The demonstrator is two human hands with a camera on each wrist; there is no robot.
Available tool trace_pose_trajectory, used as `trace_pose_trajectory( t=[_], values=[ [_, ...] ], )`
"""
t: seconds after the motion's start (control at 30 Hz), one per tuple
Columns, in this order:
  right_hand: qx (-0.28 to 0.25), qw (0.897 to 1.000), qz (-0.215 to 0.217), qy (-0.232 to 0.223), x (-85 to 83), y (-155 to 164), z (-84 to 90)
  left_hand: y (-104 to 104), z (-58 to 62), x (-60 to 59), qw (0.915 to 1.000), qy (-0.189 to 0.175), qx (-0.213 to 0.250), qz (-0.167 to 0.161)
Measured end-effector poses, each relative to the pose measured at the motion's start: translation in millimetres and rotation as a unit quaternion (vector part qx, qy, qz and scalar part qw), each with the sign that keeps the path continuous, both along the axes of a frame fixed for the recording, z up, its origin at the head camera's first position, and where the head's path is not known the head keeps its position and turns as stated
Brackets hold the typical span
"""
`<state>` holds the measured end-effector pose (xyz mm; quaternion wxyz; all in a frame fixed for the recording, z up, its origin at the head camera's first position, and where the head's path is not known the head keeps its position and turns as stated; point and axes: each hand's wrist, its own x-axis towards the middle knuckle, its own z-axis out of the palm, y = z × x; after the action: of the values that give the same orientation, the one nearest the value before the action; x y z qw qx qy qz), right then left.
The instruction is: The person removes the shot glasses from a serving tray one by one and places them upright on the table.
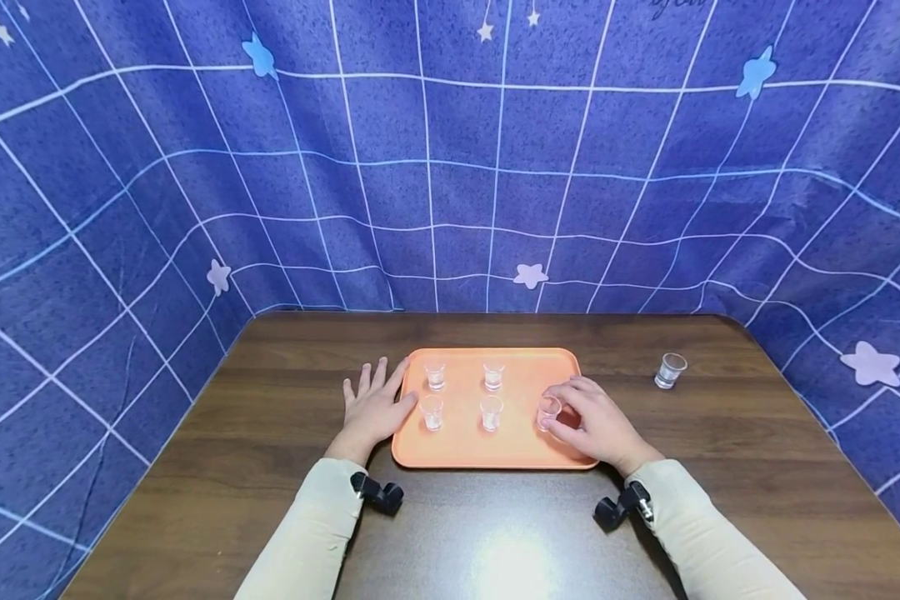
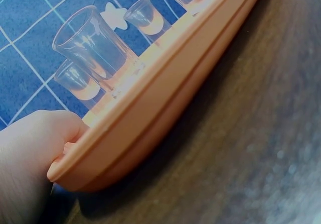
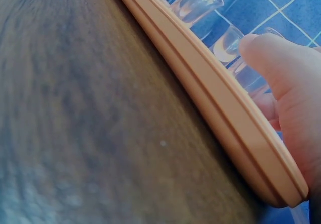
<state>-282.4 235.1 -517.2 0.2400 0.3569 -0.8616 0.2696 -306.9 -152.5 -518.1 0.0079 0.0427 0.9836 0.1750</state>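
An orange tray (image 1: 465, 446) lies on the wooden table with several small clear shot glasses standing on it. My right hand (image 1: 570, 412) reaches over the tray's right part and pinches the front right glass (image 1: 548, 410), which stands on the tray. In the right wrist view my thumb (image 3: 281, 68) covers that glass (image 3: 248, 76) behind the tray rim (image 3: 220, 98). My left hand (image 1: 378, 396) lies flat on the table with straight fingers, its thumb side against the tray's left edge. In the left wrist view that hand (image 2: 30, 148) touches the tray rim (image 2: 150, 113), with a glass (image 2: 93, 43) just beyond.
One more shot glass (image 1: 670, 371) stands alone on the table (image 1: 270, 417) to the right of the tray. A blue grid cloth with stars (image 1: 450, 167) hangs behind and on both sides. Bare wood lies in front of the tray.
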Motion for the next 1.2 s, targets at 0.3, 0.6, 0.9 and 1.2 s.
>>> trace_pose_trajectory(
  t=[0.3,0.6,0.9,1.2],
  values=[
    [-0.028,0.999,-0.016,0.003,-3.0,2,2.1,0,0.1,0.1,1.0,0.003,0.003,-0.001],
    [-0.062,0.997,-0.03,0.029,-10.6,11,1.5,-1,-1.9,-1.6,1.0,-0.003,0.0,0.001],
    [-0.092,0.99,-0.091,0.047,-16.5,23,-1.0,-1,-4.7,-2.8,1.0,-0.004,-0.004,0.003],
    [-0.109,0.977,-0.181,0.019,-17.0,32,0.2,1,-0.7,-0.1,1.0,-0.002,0.0,0.002]
  ],
)
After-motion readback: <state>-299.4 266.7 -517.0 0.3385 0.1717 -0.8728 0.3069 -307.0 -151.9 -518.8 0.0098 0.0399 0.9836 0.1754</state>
